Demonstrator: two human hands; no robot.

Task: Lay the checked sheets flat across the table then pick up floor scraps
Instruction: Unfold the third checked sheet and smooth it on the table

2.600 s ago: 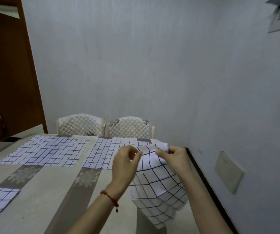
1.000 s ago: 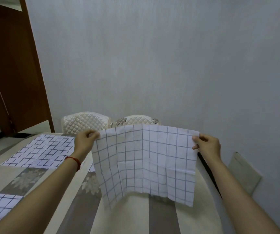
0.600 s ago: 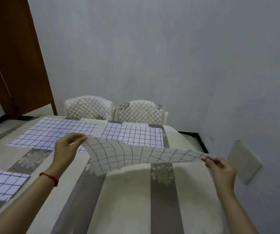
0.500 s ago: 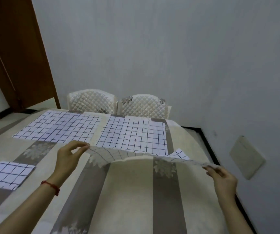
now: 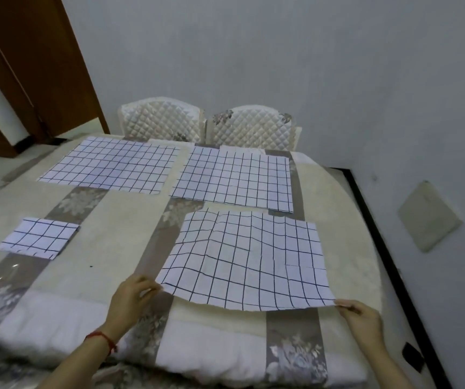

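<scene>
A white checked sheet [image 5: 246, 259] lies spread on the near right of the table [image 5: 119, 220], its far part down and its near edge slightly lifted. My left hand [image 5: 130, 300] pinches its near left corner. My right hand [image 5: 361, 322] pinches its near right corner. Two large checked sheets lie flat further back, one on the left [image 5: 110, 164] and one on the right [image 5: 235, 178]. A smaller folded checked sheet [image 5: 39, 237] lies at the left.
Two quilted white chairs [image 5: 206, 124] stand against the table's far edge. A brown door [image 5: 26, 68] is at the back left. The grey wall with a pale plate [image 5: 427, 216] runs close along the right. A dark scrap [image 5: 412, 357] lies on the floor at right.
I unfolded the crumpled sheet, held it up by its top corners, then lowered it onto the table. It now rests mostly flat, with both hands drawn nearer to me.
</scene>
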